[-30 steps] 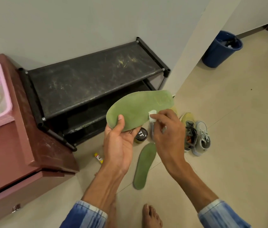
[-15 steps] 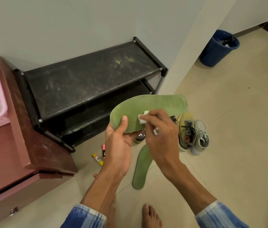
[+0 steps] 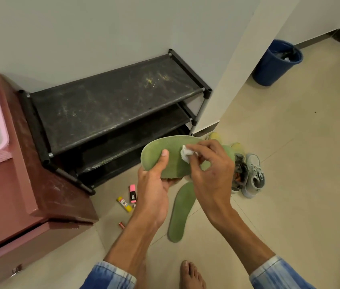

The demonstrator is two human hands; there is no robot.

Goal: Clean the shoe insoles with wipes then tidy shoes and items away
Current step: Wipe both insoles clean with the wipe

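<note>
The left hand (image 3: 154,188) holds a green insole (image 3: 175,163) by its round end, thumb on top and fingers curled under. The right hand (image 3: 211,176) pinches a small white wipe (image 3: 185,155) and presses it on the middle of the insole. The insole is up in the air, just in front of the shoe rack (image 3: 110,105), by the rack's right front corner.

Below the hands, in front of the rack, a second insole (image 3: 180,213) lies flat on the floor (image 3: 290,163). A pair of shoes (image 3: 252,174) stands just right of the rack, close to the right hand. A pink marker (image 3: 132,193) and a yellow stick (image 3: 124,204) lie by the rack's front leg. A red cabinet (image 3: 8,195) stands right against the rack's left side. Right of the rack the floor is wide and open, up to a blue bin (image 3: 275,63) far off.

The held insole is flat and dull green with a paler rim. A patch near the wipe looks darker. I cannot tell if that is wet or shadow.
</note>
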